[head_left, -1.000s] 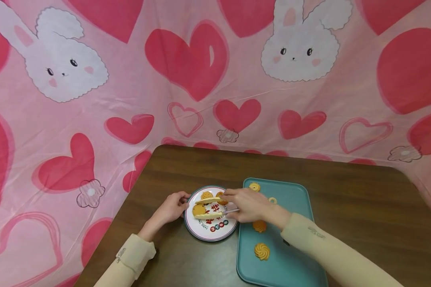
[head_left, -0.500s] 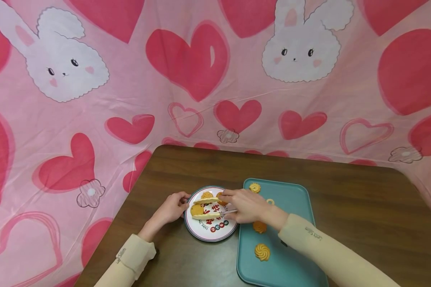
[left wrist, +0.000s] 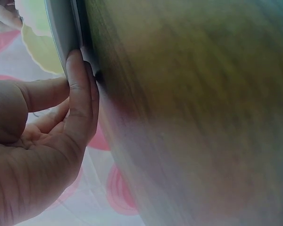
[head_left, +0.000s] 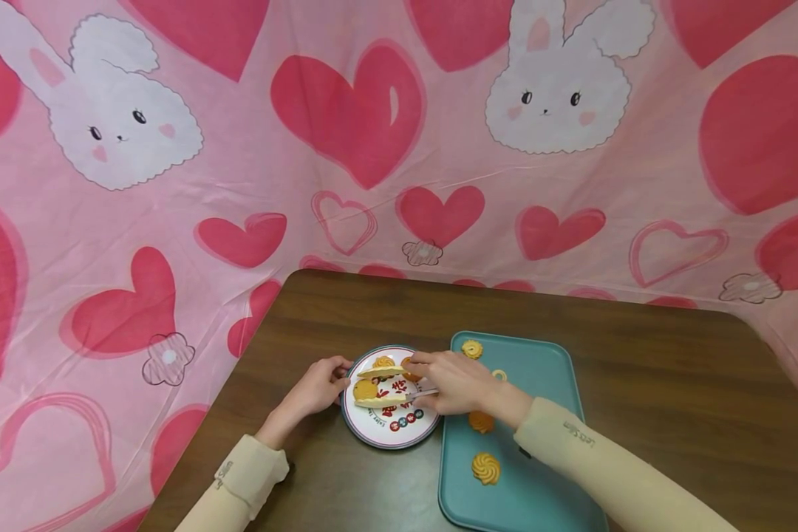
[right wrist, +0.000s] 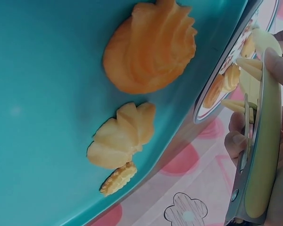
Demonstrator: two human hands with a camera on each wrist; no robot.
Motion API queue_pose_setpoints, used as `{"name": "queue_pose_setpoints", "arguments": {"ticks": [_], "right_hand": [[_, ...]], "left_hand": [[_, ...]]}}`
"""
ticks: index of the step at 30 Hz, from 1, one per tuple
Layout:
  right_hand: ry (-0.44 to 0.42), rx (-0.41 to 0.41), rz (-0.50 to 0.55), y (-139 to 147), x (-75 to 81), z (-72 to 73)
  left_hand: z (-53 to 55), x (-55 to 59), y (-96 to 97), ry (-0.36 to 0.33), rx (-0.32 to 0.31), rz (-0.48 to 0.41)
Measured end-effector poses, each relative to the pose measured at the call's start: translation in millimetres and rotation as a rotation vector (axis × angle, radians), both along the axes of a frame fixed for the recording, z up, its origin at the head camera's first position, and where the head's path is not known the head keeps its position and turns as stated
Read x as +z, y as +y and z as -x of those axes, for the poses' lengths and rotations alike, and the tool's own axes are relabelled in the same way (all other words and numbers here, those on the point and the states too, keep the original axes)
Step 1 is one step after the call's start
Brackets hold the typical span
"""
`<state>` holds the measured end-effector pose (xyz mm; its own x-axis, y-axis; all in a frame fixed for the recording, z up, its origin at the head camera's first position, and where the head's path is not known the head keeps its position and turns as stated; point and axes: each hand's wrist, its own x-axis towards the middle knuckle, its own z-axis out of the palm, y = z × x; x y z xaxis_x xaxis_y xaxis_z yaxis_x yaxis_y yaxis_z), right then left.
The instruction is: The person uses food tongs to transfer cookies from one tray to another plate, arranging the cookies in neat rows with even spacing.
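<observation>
My left hand point(head_left: 319, 383) pinches the rim of a round white plate point(head_left: 386, 436) with red printed characters. In the left wrist view, the thumb and fingers of this left hand point(left wrist: 52, 127) meet at the plate's edge. My right hand point(head_left: 459, 380) grips pale yellow food tongs point(head_left: 382, 403), whose two arms reach left over the plate. Between the tong tips sits a round golden cookie point(head_left: 364, 390). Further cookies lie on the plate, among them a swirled cookie point(head_left: 383, 361) near its far rim. In the right wrist view, fingers curl round the tongs point(right wrist: 266, 155).
A teal tray point(head_left: 525, 488) stands right of the plate, partly under my right forearm. It bears several cookies, including a swirled one point(head_left: 485, 468) near its front and a small one point(head_left: 472, 349) at its far corner. A pink heart-patterned cloth point(head_left: 346, 214) hangs behind the brown table point(head_left: 672, 384).
The tongs and the cookie between their tips have shifted slightly left over the plate. The left hand stays at the plate's rim.
</observation>
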<state>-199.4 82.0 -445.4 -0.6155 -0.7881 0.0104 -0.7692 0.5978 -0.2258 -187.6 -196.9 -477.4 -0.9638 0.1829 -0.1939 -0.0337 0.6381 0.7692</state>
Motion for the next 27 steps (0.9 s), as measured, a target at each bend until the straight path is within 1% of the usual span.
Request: {"name": "queue_pose_setpoints", "arguments": {"ticks": [2,9,16,23,27], "right_hand": [[0.005,0.002,0.005,0,-0.2,0.2],[-0.007,-0.010,-0.011,-1,-1.0,0.3],[-0.005,-0.008,-0.003,-1,0.0,-0.5],[0.007,-0.039,0.012,6,9.3,-2.8],[0.036,-0.059,0.040,16,16.8,-2.4]], "left_hand": [[0.0,0.5,0.1,-0.001,0.004,-0.002],[-1.7,1.1,-0.6,0.018,-0.012,-0.004],[-3.2,2.7,0.0,0.021,-0.004,-0.016],[-3.5,1.4,0.9,0.030,0.001,-0.022],[-3.4,1.6,1.1,0.030,0.005,-0.030]]}}
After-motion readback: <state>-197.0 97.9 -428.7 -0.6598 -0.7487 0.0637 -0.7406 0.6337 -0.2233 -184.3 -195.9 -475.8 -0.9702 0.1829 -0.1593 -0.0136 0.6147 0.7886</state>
